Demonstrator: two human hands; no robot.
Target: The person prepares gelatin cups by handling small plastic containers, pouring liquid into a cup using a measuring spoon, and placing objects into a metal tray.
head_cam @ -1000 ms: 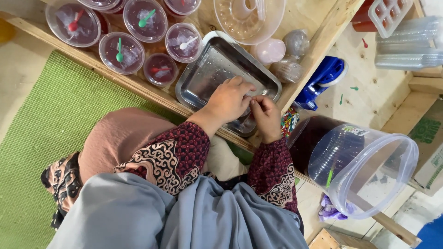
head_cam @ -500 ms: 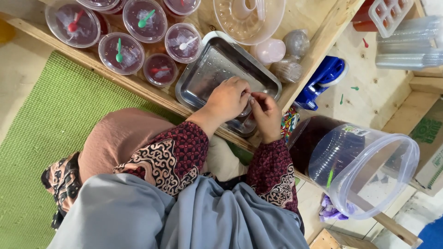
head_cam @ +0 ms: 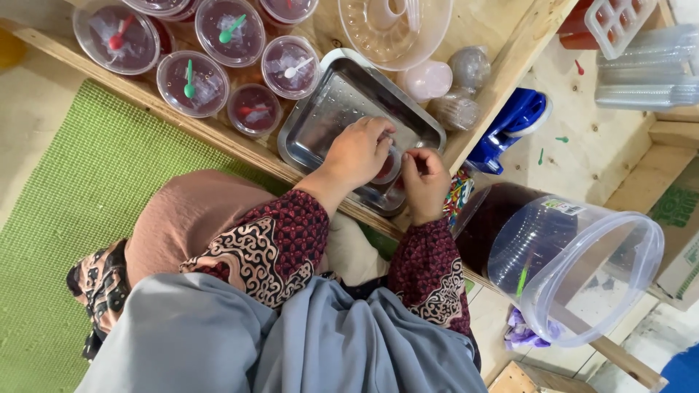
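A low wooden bench (head_cam: 218, 138) is seen from above, with a green mat (head_cam: 65, 218) beside it on the floor. Near the front edge of the bench a shiny metal tray (head_cam: 328, 116) is set. In the tray, at its right front corner, a small clear cup with red jelly (head_cam: 387, 166) is found. The cup is covered by the left hand (head_cam: 358, 151), whose fingers are curled down over its top and pressed on it. The cup's right side is pinched by the right hand (head_cam: 424, 178), with its fingertips closed together at the rim. It looks as if a lid is being pushed onto the cup, though the lid itself cannot be made out under the fingers. For the next move, a firm press all around the rim would be needed, and the cup must be kept flat so nothing is spilled. Toward the back left of the bench, more jelly cups with little spoons inside (head_cam: 191, 81) are lined up. A blue tape dispenser (head_cam: 513, 124) is seen past the bench's right edge. A big clear plastic tub (head_cam: 582, 269) is lying on its side at the right.
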